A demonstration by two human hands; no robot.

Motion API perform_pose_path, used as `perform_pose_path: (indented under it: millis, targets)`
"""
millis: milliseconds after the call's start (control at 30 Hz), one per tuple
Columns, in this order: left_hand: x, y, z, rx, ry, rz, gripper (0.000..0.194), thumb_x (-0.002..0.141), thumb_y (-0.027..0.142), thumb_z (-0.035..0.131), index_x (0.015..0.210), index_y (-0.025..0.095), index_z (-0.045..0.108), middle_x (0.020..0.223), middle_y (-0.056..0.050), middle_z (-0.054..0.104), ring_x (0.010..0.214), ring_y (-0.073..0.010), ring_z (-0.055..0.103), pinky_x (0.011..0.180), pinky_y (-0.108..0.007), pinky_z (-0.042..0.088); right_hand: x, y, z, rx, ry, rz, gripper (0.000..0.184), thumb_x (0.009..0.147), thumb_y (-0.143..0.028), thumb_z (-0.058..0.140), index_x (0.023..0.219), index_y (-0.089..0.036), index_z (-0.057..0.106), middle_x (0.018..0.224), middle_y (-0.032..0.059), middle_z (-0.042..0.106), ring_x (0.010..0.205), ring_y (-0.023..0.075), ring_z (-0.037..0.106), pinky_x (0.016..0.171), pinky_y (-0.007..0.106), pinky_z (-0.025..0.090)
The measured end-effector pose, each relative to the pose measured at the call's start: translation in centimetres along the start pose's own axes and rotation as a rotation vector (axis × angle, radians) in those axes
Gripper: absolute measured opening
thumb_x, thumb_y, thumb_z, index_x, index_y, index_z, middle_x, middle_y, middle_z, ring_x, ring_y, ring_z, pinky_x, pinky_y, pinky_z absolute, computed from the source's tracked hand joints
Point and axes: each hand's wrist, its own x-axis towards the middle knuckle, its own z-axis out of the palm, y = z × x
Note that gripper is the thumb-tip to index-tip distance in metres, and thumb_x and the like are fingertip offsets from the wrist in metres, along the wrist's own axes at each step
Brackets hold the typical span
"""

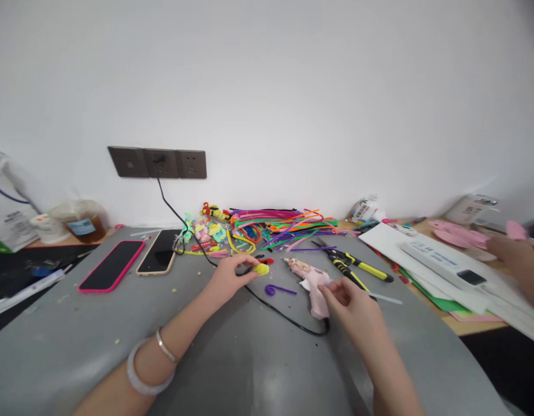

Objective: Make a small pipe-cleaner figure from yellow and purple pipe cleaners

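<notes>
Between the fingertips of my left hand is a small yellow fuzzy piece, low above the grey table. Small red and black bits show right behind it. My right hand is closed at the handle of a pink hot glue gun, whose nozzle points to the far left; my palm side is partly hidden. A purple pipe cleaner with a coiled end lies between my hands. Just beyond the glue gun are pliers with yellow-and-black handles, their jaws apart.
Two phones, one pink-edged and one gold-edged, lie left. Along the wall is a heap of coloured pipe cleaners. A black cord crosses the table from a wall socket. Another person's hand holds pink material at right.
</notes>
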Motion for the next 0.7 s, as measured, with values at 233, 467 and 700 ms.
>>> perform_pose_path:
  millis: [233, 467, 700]
  targets:
    - [0.2, 0.2, -0.2, -0.050, 0.013, 0.004, 0.013, 0.075, 0.025, 0.072, 0.086, 0.018, 0.072, 0.091, -0.004, 0.076, 0.087, -0.0205, 0.067, 0.079, -0.029, 0.050, 1.8, -5.3, 3.0, 0.044, -0.336, -0.438, 0.016, 0.081, -0.030, 0.066, 0.091, -0.021, 0.074, 0.083, 0.0059, 0.069, 0.075, 0.0215, 0.061, 0.070, 0.032, 0.046]
    - [0.3, -0.2, -0.1, -0.113, -0.007, -0.024, 0.016, 0.074, 0.027, 0.073, 0.088, 0.018, 0.072, 0.093, -0.005, 0.076, 0.089, -0.0205, 0.066, 0.081, -0.030, 0.048, 2.7, -5.8, 4.6, 0.052, -0.467, -0.394, 0.003, 0.074, -0.017, 0.068, 0.074, -0.020, 0.069, 0.073, 0.0023, 0.065, 0.071, 0.0190, 0.059, 0.066, 0.030, 0.042]
    - [0.3, 0.4, -0.3, -0.387, -0.179, -0.133, 0.030, 0.069, 0.036, 0.080, 0.088, 0.015, 0.072, 0.099, -0.009, 0.074, 0.092, -0.0213, 0.066, 0.081, -0.031, 0.051, 3.3, -6.0, 3.3, 0.627, -0.406, -0.195, 0.023, 0.068, -0.037, 0.074, 0.076, -0.020, 0.062, 0.064, -0.0017, 0.062, 0.056, 0.0141, 0.055, 0.055, 0.026, 0.044]
